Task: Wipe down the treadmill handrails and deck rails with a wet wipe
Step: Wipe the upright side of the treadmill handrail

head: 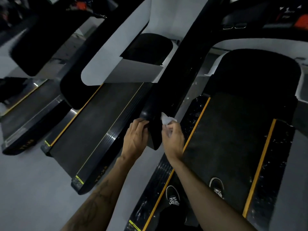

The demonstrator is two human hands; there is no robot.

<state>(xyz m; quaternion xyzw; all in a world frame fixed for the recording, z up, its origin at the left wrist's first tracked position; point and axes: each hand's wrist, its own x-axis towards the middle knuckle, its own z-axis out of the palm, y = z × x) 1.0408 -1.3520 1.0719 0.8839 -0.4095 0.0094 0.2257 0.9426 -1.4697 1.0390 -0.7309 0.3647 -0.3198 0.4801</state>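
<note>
White and crumpled, the wipe (166,118) sits pinched in the fingers (170,129) of the right hand (172,139), pressed against the right side of the handrail (155,130) near its end. That handrail is black and runs down from the upper right toward the person, its blunt end hanging between the 2 hands. The left hand (135,138) holds the rail's left side, fingers curled over its edge, just across from the wipe. Both forearms are bare; the left one carries a dark tattoo.

Under the person is a treadmill, its dark belt (230,147) bordered by 2 orange stripes. The left deck rail (160,189) and the right deck rail (273,164) are black and flecked with pale smears and specks. One shoe (173,195), black with white lacing, stands on the belt's left edge, and another shoe (216,185) stands on the belt itself.

To the left stands a second treadmill (100,130) with yellow edge lines, a grey upright rising over its front. Beyond that, at the far left, a third treadmill (21,124) is partly in view. Grey floor (33,189) lies around the rear ends of all 3. The room is dim and the top of the view is too dark and blurred to make out.
</note>
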